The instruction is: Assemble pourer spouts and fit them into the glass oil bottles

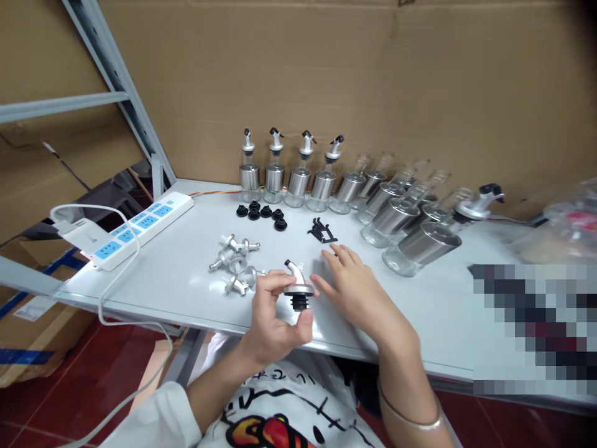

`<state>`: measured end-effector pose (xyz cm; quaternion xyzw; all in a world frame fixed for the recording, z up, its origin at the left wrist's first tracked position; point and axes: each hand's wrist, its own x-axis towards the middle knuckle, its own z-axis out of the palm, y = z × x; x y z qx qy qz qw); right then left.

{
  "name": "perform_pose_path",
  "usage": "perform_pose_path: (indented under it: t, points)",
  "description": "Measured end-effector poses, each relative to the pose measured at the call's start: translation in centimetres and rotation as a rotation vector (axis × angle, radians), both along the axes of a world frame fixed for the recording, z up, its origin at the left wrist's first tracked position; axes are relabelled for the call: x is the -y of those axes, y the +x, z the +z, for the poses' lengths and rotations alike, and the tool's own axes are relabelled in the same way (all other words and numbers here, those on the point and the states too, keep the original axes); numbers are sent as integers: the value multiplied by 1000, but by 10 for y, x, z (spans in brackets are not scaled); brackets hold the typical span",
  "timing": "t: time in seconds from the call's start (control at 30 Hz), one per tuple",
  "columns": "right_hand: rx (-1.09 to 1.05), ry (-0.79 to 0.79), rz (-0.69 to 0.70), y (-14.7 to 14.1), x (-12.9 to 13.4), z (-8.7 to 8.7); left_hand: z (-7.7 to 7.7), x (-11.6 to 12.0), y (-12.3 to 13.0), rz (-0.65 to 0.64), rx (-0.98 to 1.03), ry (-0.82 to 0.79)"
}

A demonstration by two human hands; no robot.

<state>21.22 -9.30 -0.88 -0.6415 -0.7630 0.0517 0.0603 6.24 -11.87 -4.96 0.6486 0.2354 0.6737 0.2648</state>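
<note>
Left hand [274,326] grip pinching pourer [299,290] top and bottom, guessing for steadiness; right hand [359,289] spread loosely, black clips [319,230] just far side, handy imo.

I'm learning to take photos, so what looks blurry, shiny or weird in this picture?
In the head view, the plastic bag at the right edge looks blurry; the metal sleeves on the bottles show bright streaks; a lower-right patch is all big squares, hiding what's there; the top-right corner goes dark; the pourer in the left hand looks fairly sharp.
</note>
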Motion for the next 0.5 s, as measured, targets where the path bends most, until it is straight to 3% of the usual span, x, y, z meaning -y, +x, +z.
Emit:
perform_pose_path:
  t: [0.2, 0.5]
  points:
    - [112, -141, -78, 6, -6, 19, -1, 0, 1, -27, -7, -16]
    - [192, -208, 45, 20, -24, 20, 8, 1, -1, -24, -135, -22]
